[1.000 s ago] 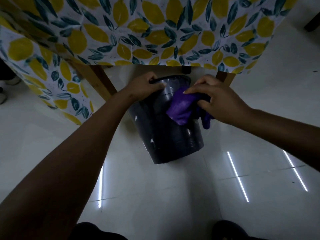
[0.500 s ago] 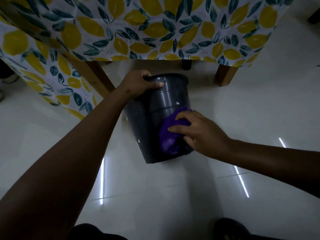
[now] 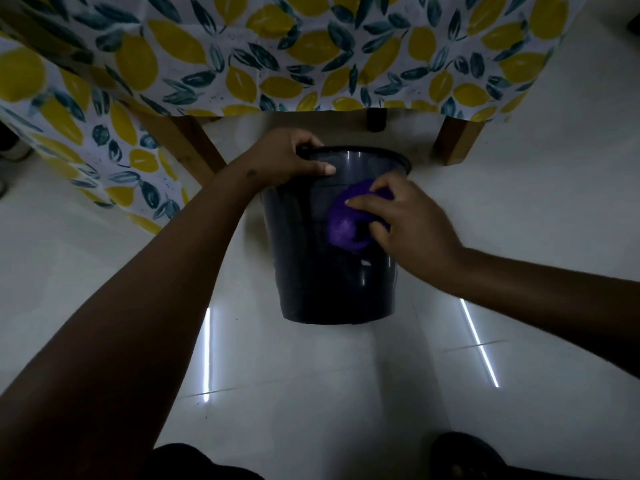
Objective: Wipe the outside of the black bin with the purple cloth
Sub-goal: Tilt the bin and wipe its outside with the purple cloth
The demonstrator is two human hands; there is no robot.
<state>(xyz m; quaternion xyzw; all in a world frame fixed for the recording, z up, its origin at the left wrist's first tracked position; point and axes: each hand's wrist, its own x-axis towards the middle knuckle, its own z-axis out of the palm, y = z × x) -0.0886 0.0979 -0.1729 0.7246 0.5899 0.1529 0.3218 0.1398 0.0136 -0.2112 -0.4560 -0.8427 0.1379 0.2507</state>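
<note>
The black bin (image 3: 311,278) stands on the pale tiled floor, its near wall facing me and its rim tipped away. My left hand (image 3: 291,157) grips the rim at the upper left, thumb on the outside wall. A bunched purple cloth (image 3: 343,226) is pressed against the upper part of the bin's near wall. My right hand (image 3: 405,220) holds that cloth, fingers spread over it and covering its right part.
A table with a lemon-print cloth (image 3: 277,53) overhangs just behind the bin. Its wooden legs stand at the left (image 3: 194,147) and right (image 3: 453,140). Glossy floor tiles (image 3: 311,393) lie in front. My dark shoe (image 3: 464,459) shows at the bottom edge.
My right hand has slid the purple cloth from the bin's lower wall back up toward the rim. The left hand keeps its grip on the rim.
</note>
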